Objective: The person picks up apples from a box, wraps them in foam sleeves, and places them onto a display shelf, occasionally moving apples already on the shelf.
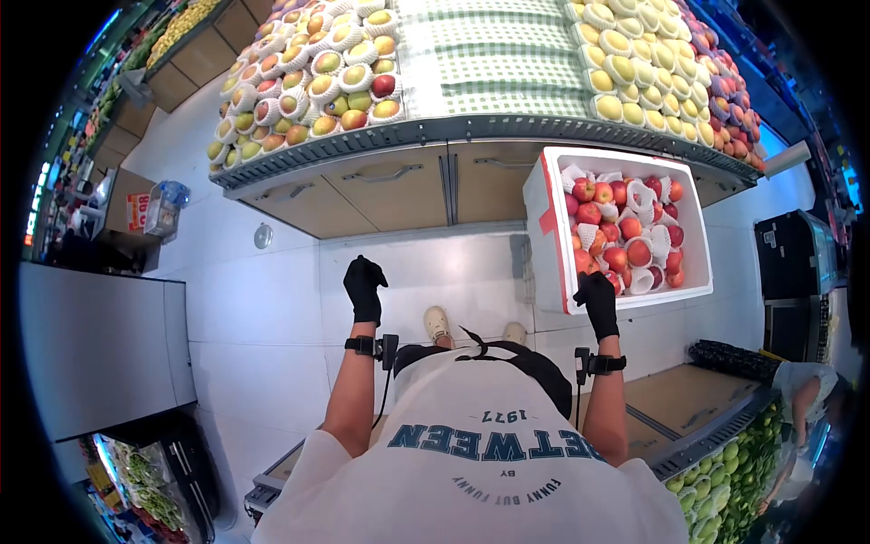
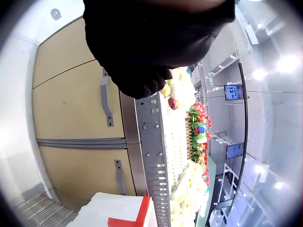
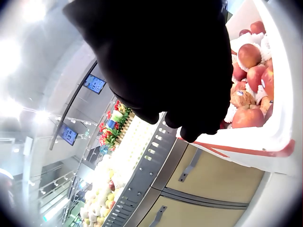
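Note:
My left hand [image 1: 364, 286], in a black glove, hangs in front of the display cabinet with its fingers loosely curled and nothing in them. In the left wrist view the left hand [image 2: 151, 47] overlaps the cabinet's top edge. My right hand [image 1: 596, 301], also gloved in black, is over the near left corner of a white foam box [image 1: 541, 245]. Inside the box lie several red apples [image 1: 638, 253], some in white foam nets [image 1: 641, 282]. The right wrist view shows the right hand [image 3: 165, 66] dark beside the box rim, fingers pointing down; their undersides are hidden.
The box stands against the cabinet [image 1: 390, 195]. On the display above, a green checked cloth [image 1: 512, 54] lies between netted mangoes [image 1: 317, 86] and yellow fruit [image 1: 625, 68]. Behind me is a stand of green produce [image 1: 725, 480]. Another person [image 1: 802, 408] is at the right.

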Demonstrator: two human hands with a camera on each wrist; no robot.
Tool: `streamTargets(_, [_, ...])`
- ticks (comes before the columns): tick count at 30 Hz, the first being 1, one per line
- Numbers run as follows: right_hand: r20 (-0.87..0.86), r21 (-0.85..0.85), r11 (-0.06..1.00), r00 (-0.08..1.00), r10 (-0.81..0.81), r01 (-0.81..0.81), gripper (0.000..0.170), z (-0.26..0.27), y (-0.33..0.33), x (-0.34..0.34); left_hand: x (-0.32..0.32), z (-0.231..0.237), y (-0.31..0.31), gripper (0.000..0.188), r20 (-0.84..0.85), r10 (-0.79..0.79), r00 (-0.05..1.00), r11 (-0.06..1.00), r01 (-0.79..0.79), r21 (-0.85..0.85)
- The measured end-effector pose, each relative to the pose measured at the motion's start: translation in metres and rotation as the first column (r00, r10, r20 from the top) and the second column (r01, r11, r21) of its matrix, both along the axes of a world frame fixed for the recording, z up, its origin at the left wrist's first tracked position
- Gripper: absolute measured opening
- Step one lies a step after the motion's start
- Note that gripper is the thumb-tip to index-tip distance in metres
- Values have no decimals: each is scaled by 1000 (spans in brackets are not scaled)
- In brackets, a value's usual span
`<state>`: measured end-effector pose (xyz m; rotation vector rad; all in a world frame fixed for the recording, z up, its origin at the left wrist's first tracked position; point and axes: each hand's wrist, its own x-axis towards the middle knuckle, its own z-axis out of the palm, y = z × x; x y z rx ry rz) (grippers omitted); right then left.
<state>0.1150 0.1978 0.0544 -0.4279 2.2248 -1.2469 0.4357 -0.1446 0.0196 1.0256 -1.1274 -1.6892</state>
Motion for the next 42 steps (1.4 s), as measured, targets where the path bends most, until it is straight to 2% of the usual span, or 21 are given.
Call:
streamTargets(2, [-203, -1, 987, 966, 159, -163, 14, 0, 16, -15, -11, 1, 20, 32, -78, 63, 995, 997, -59, 46])
streamTargets(4, [-92, 12, 996, 991, 94, -93, 30, 22, 32, -24, -24, 0, 37, 33, -81, 46, 996, 997, -42, 59])
streamTargets(6, [-615, 303, 919, 685, 390, -251, 16, -4, 60, -50, -39, -6, 53, 32, -140, 71, 988, 991, -55, 120])
streamTargets(7, [-609, 327, 919, 695, 382, -219, 7, -14, 73, -59, -41, -16, 57, 32, 171, -32, 985, 960, 78, -269])
streamTargets(10, [-753, 312, 918, 525, 396, -245, 13, -38, 108, -83, -65, 17, 94, 33, 417, 45, 908, 910, 135, -393])
streamTargets(11, [-744, 356, 898, 504, 439, -258, 18, -40, 118, -89, -74, 11, 101, 39, -6, 37, 999, 993, -37, -108])
streamTargets(14, [-773, 326, 915, 490, 404, -240, 19, -50, 135, -103, -79, 20, 126, 43, -455, 102, 885, 943, 59, 326])
streamTargets(19, [-689, 129, 956, 669, 277, -263, 6, -55, 153, -115, -74, 16, 165, 47, -417, 97, 904, 931, 66, 360])
streamTargets(22, [-748, 55, 972, 635, 191, -228, 16, -60, 163, -116, -72, 14, 171, 47, -442, 82, 893, 947, 68, 314])
streamTargets(24, [-650, -3, 985, 749, 128, -171, 15, -62, 171, -116, -76, 11, 171, 45, -411, 79, 908, 956, 48, 291])
streamTargets(26, [-696, 415, 907, 618, 365, -69, 9, -71, 179, -124, -85, 12, 176, 44, -307, 121, 944, 961, -33, 276])
streamTargets(27, [-360, 123, 990, 927, 110, -70, 7, -52, 180, -122, -86, 5, 175, 41, -366, 116, 923, 959, -8, 283])
streamTargets(28, [134, -136, 988, 990, -50, 68, 11, -32, 186, -114, -92, 10, 181, 40, -383, 110, 917, 961, 0, 276])
streamTargets(29, [-87, -142, 989, 996, 32, -44, 24, -58, 192, -120, -99, 14, 186, 40, -401, 106, 910, 963, 6, 268])
streamTargets(30, [23, -151, 988, 1000, -14, 18, 25, -47, 192, -115, -103, 15, 190, 39, -416, 106, 903, 965, 7, 262])
streamTargets(33, [-288, 62, 991, 949, 132, -119, 11, -66, 194, -130, -104, 8, 207, 38, -317, 139, 938, 979, -82, 185])
streamTargets(34, [-460, 121, 982, 868, 186, -146, 10, -73, 187, -133, -102, 14, 210, 38, -269, 161, 950, 981, -124, 149])
streamTargets(35, [-738, 252, 949, 597, 315, -190, 12, -77, 191, -134, -95, 18, 211, 39, -239, 166, 957, 984, -143, 111])
streamTargets(36, [-766, 249, 942, 549, 333, -224, 25, -84, 188, -138, -89, 20, 214, 39, -207, 172, 963, 984, -159, 77])
streamTargets(39, [-704, 353, 899, 559, 438, -259, 25, -65, 158, -135, -78, 26, 218, 42, -64, 201, 978, 976, -205, -66])
streamTargets(42, [-682, 317, 894, 579, 447, -316, 25, -55, 133, -129, -60, 28, 213, 45, -315, 301, 900, 929, -203, 309])
